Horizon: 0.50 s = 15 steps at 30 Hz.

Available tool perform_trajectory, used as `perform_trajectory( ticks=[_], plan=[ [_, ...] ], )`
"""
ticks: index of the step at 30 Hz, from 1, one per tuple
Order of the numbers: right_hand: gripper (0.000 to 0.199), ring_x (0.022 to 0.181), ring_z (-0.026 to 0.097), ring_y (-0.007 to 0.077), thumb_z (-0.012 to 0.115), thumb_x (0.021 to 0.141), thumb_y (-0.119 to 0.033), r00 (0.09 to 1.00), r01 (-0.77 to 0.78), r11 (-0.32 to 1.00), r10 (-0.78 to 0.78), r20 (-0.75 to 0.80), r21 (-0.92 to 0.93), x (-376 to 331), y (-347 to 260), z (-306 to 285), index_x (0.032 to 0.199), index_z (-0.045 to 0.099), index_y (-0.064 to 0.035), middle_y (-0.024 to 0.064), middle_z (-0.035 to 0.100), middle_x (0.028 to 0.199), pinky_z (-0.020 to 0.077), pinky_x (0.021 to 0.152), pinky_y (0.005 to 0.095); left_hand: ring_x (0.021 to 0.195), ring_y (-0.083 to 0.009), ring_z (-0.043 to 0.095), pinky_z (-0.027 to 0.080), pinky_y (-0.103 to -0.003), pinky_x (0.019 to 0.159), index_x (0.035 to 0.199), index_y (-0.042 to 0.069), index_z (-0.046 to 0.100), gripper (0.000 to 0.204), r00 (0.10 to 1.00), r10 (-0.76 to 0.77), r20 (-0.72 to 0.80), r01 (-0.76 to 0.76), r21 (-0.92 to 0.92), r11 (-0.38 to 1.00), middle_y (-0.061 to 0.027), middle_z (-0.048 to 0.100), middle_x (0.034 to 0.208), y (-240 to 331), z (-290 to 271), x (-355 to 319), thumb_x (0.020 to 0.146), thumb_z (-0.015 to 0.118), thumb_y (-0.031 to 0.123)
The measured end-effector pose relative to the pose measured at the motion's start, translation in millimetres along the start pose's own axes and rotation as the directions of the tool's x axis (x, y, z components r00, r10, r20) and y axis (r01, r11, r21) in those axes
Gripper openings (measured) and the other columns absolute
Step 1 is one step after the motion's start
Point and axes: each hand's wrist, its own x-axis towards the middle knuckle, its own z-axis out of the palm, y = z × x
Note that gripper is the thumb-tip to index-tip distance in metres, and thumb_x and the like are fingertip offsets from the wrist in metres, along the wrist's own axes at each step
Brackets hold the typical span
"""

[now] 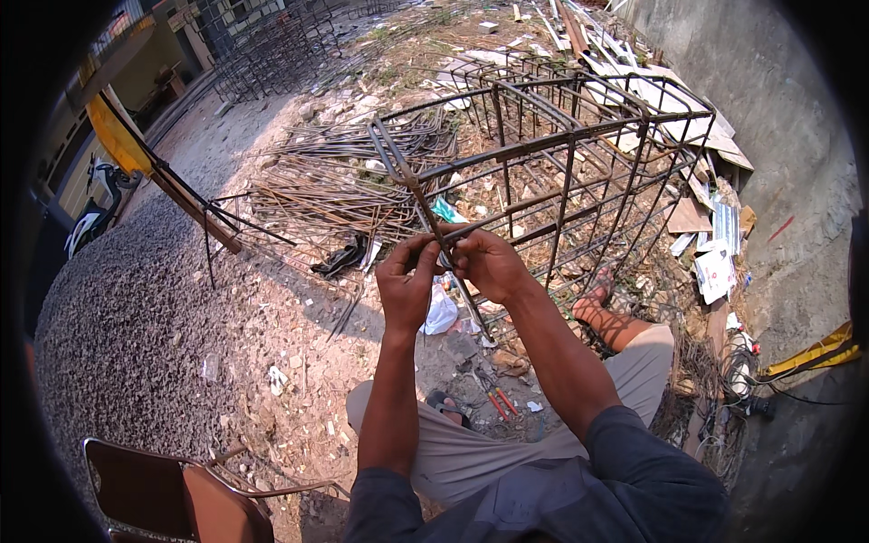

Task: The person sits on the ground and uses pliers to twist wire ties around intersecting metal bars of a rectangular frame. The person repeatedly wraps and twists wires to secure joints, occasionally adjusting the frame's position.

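Observation:
A cage of steel rebar (570, 145) stands before me, its long bars and square stirrups tied into a frame. At the near end, where a bar meets a stirrup, both my hands come together. My left hand (409, 279) is closed, thumb and fingers pinched at the left side of that crossing. Opposite it, my right hand (493, 264) is closed too, its fingertips curled against the bar. What lies between the fingertips is too small and hidden to name. Pincers with red handles (500, 404) lie on the ground between my feet.
Beyond my hands lies a heap of loose rebar (353, 176). Gravel (136, 335) is piled at left, with a brown chair (186, 489) near me. A concrete wall (769, 154) and scrap boards (692, 136) line the right. Cables (733, 366) lie near it.

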Motion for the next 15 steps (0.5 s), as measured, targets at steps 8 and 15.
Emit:
perform_trajectory(
  ticks=[8, 15],
  plan=[
    [0.043, 0.055, 0.053, 0.0044, 0.073, 0.093, -0.049, 0.973, -0.154, 0.981, 0.171, -0.154, 0.119, 8.9, -12.6, 23.8, 0.092, 0.070, -0.0064, -0.0010, 0.063, 0.073, 0.0470, 0.051, 0.0220, 0.076, -0.0119, 0.071, 0.055, -0.026, 0.069, 0.108, -0.001, 0.067, 0.028, 0.994, 0.095, 0.054, -0.103, 0.182, 0.978, -0.0103, 0.076, 0.100, 9.3, 0.1, 0.3, 0.085, 0.081, 0.007],
    [0.039, 0.056, 0.055, 0.0065, 0.079, 0.089, -0.046, 0.947, -0.145, 0.989, 0.131, -0.294, -0.026, 21.8, -12.5, 33.5, 0.089, 0.068, -0.0085, -0.0004, 0.063, 0.075, 0.0486, 0.049, 0.0214, 0.073, -0.0083, 0.067, 0.052, -0.024, 0.065, 0.106, -0.001, 0.067, 0.025, 0.989, 0.140, -0.038, -0.125, 0.267, 0.955, -0.0085, 0.075, 0.100, 3.0, 8.7, -1.7, 0.086, 0.080, 0.004]
  ],
)
